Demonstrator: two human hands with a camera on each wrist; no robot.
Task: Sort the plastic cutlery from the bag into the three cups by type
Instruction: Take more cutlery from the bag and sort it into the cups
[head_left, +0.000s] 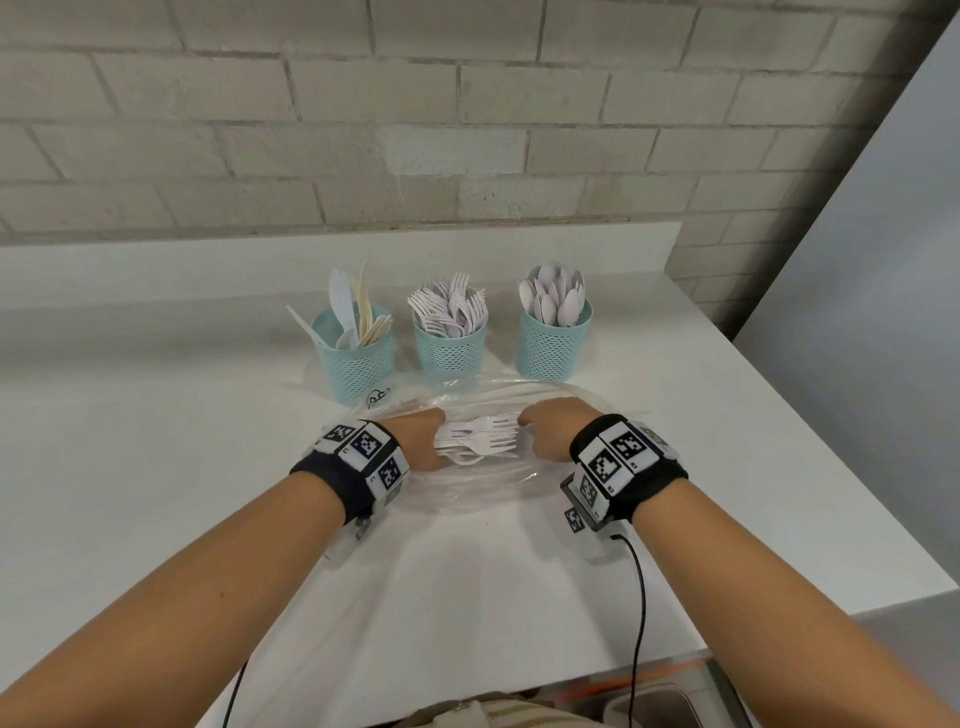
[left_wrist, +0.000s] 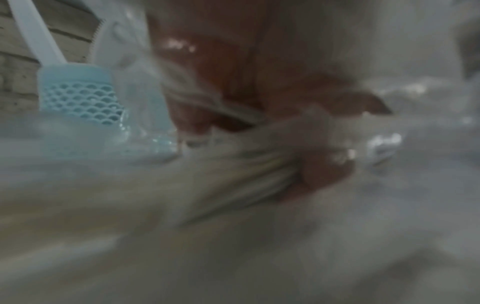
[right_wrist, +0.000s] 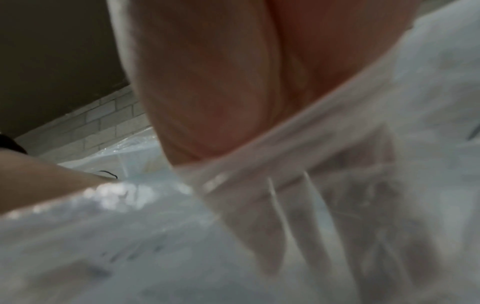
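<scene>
Left hand (head_left: 418, 439) gripping white plastic forks (head_left: 480, 441) inside clear plastic bag (head_left: 467, 493); right hand (head_left: 548, 434) grip unclear; bundle could snag film, spill.

White counter (head_left: 156, 441), three teal mesh cups (head_left: 451, 340) in a row, clear plastic bag (head_left: 467, 488) just before them

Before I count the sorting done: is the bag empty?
Not empty. A bundle of white forks lies inside the clear bag, between the left hand and right hand.
</scene>
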